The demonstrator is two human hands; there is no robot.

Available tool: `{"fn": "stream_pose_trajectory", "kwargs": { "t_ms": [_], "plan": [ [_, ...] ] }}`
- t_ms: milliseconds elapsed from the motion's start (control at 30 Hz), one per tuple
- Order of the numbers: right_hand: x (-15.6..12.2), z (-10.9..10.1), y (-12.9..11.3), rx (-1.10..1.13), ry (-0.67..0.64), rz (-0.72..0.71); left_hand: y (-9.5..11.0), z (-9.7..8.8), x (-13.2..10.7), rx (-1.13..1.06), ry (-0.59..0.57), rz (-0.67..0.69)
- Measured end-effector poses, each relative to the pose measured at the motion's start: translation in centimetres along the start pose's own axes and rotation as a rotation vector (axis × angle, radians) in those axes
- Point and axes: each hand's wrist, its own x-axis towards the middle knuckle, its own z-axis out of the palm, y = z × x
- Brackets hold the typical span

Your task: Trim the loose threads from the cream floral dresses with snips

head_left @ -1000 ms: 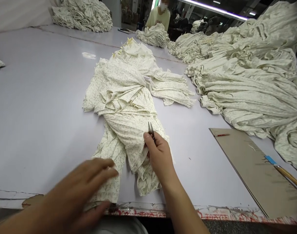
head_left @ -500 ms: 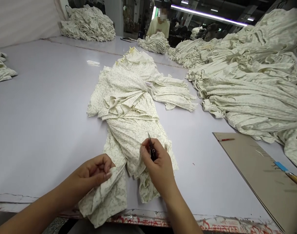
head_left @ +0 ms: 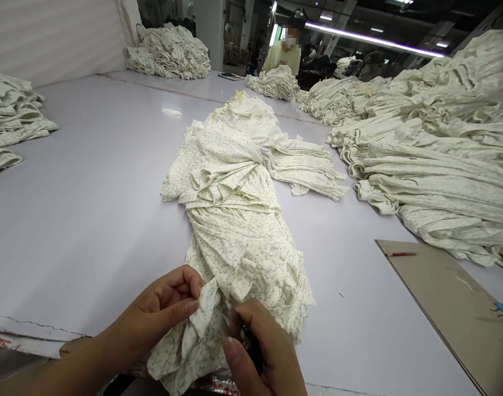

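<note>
Two hands (head_left: 163, 313) (head_left: 262, 352); one thread snips (head_left: 249, 346); one co-worker (head_left: 282, 58).

Bright indoor light, from overhead: a long strip light (head_left: 373, 38) plus a smaller ceiling lamp (head_left: 441, 44). The table (head_left: 90, 192) reads pale and evenly lit, with one small glare patch (head_left: 171, 112) just past the printed fabric (head_left: 235, 247). Shadows are soft, darkest inside the fabric folds and under the hands. Background past the far end of the table is dim. Wide-angle warp at the frame edges; the table's near edge (head_left: 28, 330) runs visibly slanted. Right hand (head_left: 262, 352) is slightly soft, left hand (head_left: 163, 313) sharper. Fabric print stays crisp mid-frame.
</note>
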Motion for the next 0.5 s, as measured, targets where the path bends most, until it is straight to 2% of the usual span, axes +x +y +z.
{"fn": "stream_pose_trajectory", "kwargs": {
  "t_ms": [233,333,500],
  "plan": [
    [-0.6,1.5,1.5,-0.107,-0.03,0.022,0.2,0.8,0.0,-0.309,-0.074,-0.017],
    [-0.7,1.7,1.8,-0.126,-0.014,0.009,0.3,1.1,-0.2,-0.323,-0.052,-0.015],
    [-1.1,2.5,1.6,-0.054,0.04,0.07,-0.2,1.0,-0.3,-0.267,-0.032,-0.02]
  ]
}}
